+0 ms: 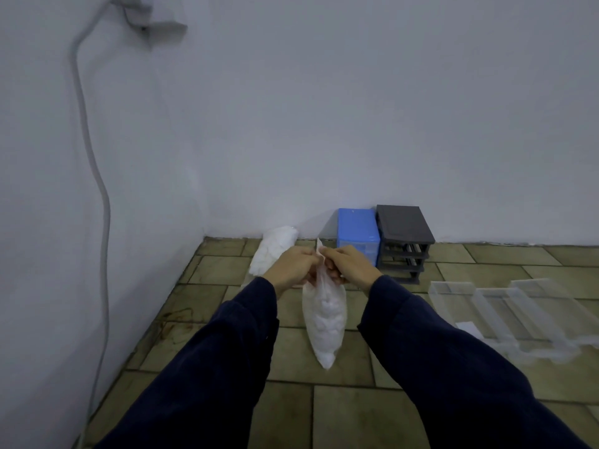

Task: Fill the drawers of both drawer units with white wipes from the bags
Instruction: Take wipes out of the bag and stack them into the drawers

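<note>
White wall (324, 108) meets tiled floor (340, 416) far; a grey cable (97, 189) hangs down at left. Clear drawers (505, 315) lie loose on the floor at right, overlapping. Grey drawer unit (405, 241) and blue drawer unit (358, 234) stand touching against the far wall. A second bag (275, 251) lies far left of them. Held bag of white wipes (324, 319) hangs centre, above open floor. Left hand (293, 265) and right hand (348, 264): each grip pinched on the bag's top edge.

Translucent plastic bag (324, 314), clear (glossy) drawers (505, 315), matt tiles (356, 416)
</note>
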